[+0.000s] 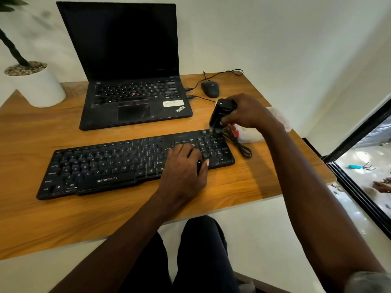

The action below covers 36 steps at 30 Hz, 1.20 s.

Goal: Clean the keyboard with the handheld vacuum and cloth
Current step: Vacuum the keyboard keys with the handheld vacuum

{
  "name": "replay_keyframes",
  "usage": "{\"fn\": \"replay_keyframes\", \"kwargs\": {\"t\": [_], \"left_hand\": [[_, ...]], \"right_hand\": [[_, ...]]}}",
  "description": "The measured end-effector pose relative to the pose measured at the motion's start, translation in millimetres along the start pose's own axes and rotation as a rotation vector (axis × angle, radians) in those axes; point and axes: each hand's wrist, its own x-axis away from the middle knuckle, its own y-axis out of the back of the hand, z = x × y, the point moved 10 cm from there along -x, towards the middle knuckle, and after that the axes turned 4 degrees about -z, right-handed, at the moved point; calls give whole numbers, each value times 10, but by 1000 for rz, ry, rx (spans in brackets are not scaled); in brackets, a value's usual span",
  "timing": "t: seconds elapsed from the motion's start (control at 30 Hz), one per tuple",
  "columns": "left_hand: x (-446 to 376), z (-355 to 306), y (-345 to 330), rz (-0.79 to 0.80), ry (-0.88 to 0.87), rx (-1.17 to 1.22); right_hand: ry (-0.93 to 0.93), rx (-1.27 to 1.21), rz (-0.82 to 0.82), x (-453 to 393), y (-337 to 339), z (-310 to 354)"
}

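Keyboard (118, 163): left hand (186, 166) rests flat, steadying it
Vacuum (220, 113): right hand (245, 113) grip wrapped round, nozzle on numpad
Next: probably sweep leftward along the rows

Both forearms bare from the lower frame edge to the wrists; no watch, rings or bands visible on left hand (183, 166) or right hand (246, 112). Grey sleeve edge (368, 281) at lower right corner, blurred. Dark, near-black trousers (196, 256) cover both legs at bottom centre; fabric detail not resolvable.
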Motion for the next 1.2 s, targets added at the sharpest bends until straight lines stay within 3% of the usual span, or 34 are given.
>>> {"fn": "replay_keyframes", "kwargs": {"t": [0.07,0.23,0.3,0.4,0.43,0.53,0.6,0.73,0.9,1.03,1.1,1.2], "left_hand": [[1,-3,1,3,1,-3],[-4,9,-20,17,1,-11],[-5,6,-21,14,-4,-14],[-5,2,-11,7,-2,-15],[-6,2,-10,6,-2,-13],[-4,0,-8,2,-8,-5],[-6,-3,-5,0,-10,-1],[-2,10,5,-2,-2,-5],[9,19,16,-9,0,39],[8,33,33,-9,22,76],[7,46,69,-39,43,140],[29,159,183,-130,135,248]], "right_hand": [[23,65,-43,29,-17,42],[-36,-93,379,294,-256,40],[-79,-111,266,222,-270,13],[-105,-79,-150,126,-47,4],[-78,-49,-208,137,-26,59],[-24,-32,-51,184,-237,210],[-97,-135,5,235,-276,163],[-211,-179,-291,346,-44,9],[-199,-268,-178,508,-327,128],[-314,-91,-535,771,-14,-27],[-250,-83,-469,747,-166,164],[-223,-259,-282,698,-457,305]]}}
